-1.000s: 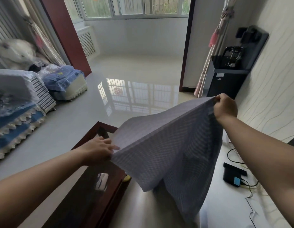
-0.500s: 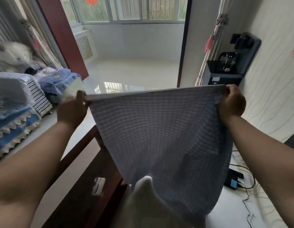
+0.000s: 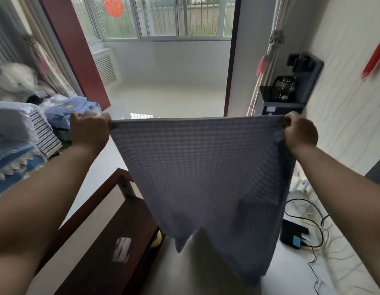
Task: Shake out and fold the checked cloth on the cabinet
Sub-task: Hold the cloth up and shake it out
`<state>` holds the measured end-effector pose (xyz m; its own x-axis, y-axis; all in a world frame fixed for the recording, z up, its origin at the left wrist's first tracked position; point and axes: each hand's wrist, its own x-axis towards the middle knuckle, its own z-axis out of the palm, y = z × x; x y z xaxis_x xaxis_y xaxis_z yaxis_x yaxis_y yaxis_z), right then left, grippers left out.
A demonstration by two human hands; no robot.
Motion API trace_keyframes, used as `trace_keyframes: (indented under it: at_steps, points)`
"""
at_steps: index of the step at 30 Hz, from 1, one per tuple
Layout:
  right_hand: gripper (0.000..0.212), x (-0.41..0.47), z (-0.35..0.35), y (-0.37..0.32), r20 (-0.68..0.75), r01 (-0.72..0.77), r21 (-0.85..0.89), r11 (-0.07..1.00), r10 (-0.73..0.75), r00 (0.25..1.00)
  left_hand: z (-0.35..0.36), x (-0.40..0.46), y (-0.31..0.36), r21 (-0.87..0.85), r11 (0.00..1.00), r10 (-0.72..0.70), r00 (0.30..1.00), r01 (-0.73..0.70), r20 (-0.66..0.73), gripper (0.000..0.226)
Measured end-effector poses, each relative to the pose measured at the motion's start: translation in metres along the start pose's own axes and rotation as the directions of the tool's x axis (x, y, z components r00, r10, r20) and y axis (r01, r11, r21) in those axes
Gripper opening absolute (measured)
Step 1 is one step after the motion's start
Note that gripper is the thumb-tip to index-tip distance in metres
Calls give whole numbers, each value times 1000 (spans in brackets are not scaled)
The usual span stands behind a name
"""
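The checked cloth (image 3: 204, 173), grey-blue with a fine grid, hangs in the air in front of me, its top edge pulled taut and level. My left hand (image 3: 90, 130) pinches the top left corner and my right hand (image 3: 299, 130) pinches the top right corner. The lower part dangles unevenly, with the right side hanging lower than the left. Below it lies the white cabinet top (image 3: 291, 273), partly hidden by the cloth.
A dark red wooden frame (image 3: 112, 226) stands at the lower left beside the cabinet. A black box (image 3: 291, 236) and tangled cables (image 3: 312, 218) lie on the cabinet at right. A dark water dispenser (image 3: 287, 94) stands by the right wall. Covered furniture (image 3: 25, 133) sits at left.
My left hand rose and swung out to the left, spreading the cloth from a slack, tilted sheet into a taut, level top edge. The right hand rose slightly with its corner.
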<state>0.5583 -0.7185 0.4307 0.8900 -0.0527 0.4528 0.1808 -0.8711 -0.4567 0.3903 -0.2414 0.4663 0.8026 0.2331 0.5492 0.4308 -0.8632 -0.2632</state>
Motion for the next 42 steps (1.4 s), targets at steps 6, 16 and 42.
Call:
trace_keyframes:
  at_steps: [6, 16, 42]
  points:
    - [17, 3, 1, 7, 45, -35, -17, 999, 36, 998, -9, 13, 7, -84, 996, -55, 988, 43, -148, 35]
    - [13, -9, 18, -6, 91, 22, -117, 993, -12, 996, 2, 13, -3, -108, 983, -138, 986, 147, 92, 31]
    - [9, -106, 72, -155, 669, -311, 595, 741, -242, 703, -57, -42, 154, -973, 212, 326, 945, -91, -17, 59]
